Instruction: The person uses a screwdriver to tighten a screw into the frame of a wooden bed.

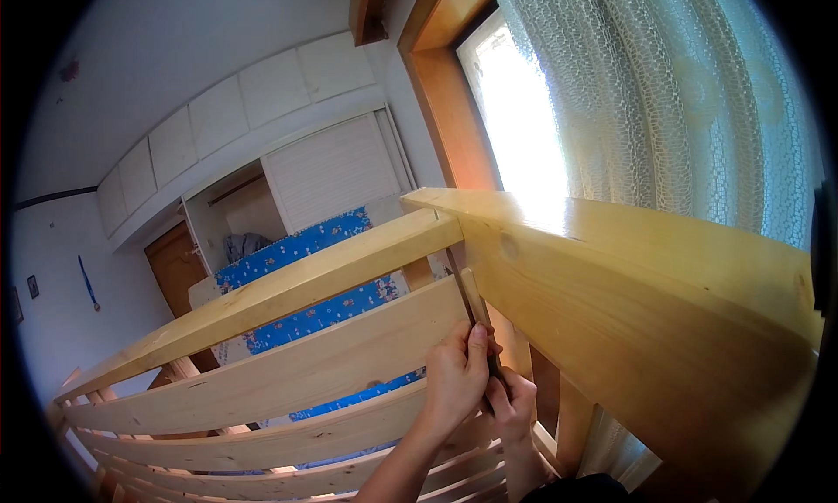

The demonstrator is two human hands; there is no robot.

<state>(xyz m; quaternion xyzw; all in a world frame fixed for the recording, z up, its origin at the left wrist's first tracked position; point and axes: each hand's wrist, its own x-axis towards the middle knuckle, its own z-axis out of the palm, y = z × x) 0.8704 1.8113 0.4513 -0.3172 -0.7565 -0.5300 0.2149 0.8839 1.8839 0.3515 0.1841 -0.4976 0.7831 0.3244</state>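
Observation:
My left hand [456, 370] is closed near the corner of a wooden frame, its thumb pressed against a pale narrow wooden strip [471, 293]. Alongside that strip runs a thin dark bar [457, 272], reaching up toward the joint. Just below and to the right, my right hand [513, 402] is wrapped round the lower, dark part of the bar. Both hands are beside the end of the top wide slat [349, 346]. The bar's lower end is hidden by my fingers, so I cannot tell its exact kind.
A yellowish rail [288, 280] meets a thick wooden beam [628, 302] at the corner. More slats [262, 446] lie below. Behind are a blue flowered cloth [301, 245] and a white wardrobe [332, 162]. Lace curtains [663, 93] hang by a bright window [515, 101] on the right.

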